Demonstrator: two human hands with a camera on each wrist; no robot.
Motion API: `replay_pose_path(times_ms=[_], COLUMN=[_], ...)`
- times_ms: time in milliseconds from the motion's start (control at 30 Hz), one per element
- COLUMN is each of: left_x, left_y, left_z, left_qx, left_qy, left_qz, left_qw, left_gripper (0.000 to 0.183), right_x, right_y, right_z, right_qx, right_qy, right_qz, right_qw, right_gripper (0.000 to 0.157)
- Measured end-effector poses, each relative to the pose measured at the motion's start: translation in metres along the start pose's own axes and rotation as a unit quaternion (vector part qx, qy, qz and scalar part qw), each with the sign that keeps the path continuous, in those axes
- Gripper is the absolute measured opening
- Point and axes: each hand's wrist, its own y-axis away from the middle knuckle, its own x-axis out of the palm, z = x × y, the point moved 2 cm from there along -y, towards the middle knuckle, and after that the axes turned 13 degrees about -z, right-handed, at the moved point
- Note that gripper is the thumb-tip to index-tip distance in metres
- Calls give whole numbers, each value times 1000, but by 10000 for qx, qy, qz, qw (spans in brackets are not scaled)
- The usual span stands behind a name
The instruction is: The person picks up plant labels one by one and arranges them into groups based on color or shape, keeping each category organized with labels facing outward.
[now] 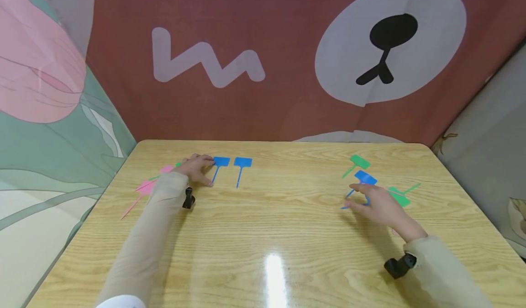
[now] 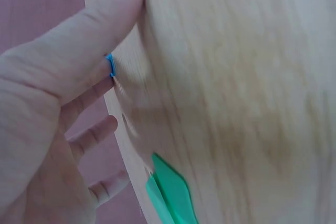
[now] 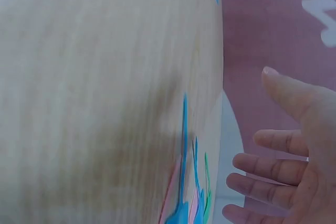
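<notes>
My left hand (image 1: pixel 196 167) rests at a blue T-shaped plant label (image 1: pixel 222 161), its fingers at the label's head and the thumb near the stem tip. In the left wrist view the thumb and a finger touch small blue edges. A second blue plant label (image 1: pixel 243 162) lies just right of it. My right hand (image 1: pixel 380 205), fingers loosely extended, hovers over a group of labels. A blue label (image 1: pixel 365 177) shows past its fingertips, and another blue one is partly hidden below the hand. Blue stems (image 3: pixel 184 129) show beside the hand in the right wrist view.
Left of my left hand lie pink labels (image 1: pixel 145 188) and a green label, partly covered by the arm. Green labels (image 1: pixel 360 161) lie behind and right of my right hand. The wooden table (image 1: pixel 263 221) ends at a brown printed backdrop (image 1: pixel 287 107).
</notes>
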Motion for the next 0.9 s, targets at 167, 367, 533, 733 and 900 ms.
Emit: replay_pose_path(times_ms=[167,367,533,733,900], left_x=[1,4,6,3,1], left_y=[-4,-8,-10,-10,-10], left_z=[-2,1,1,-6,-11], left_qx=[-66,-167,-295,-383,-426], left_qy=[-317,-514,-558,-672,-767], left_qz=[97,137,204,257,240], left_qw=[9994,9984,9978,9967,9959], left_gripper=[81,83,82,79,78], right_x=[-4,-4,-5,-6,-6], right_y=[-12,-23,-31,-37,-40], right_z=[-16,-36,-49,-65,-71], right_qx=[184,393,833,1352,1713], right_qy=[-114,59,-20,117,66], right_qz=[-65,-181,-9,324,516], right_qw=[9997,9990,9965,9902,9838], right_gripper=[50,44,49,56,61])
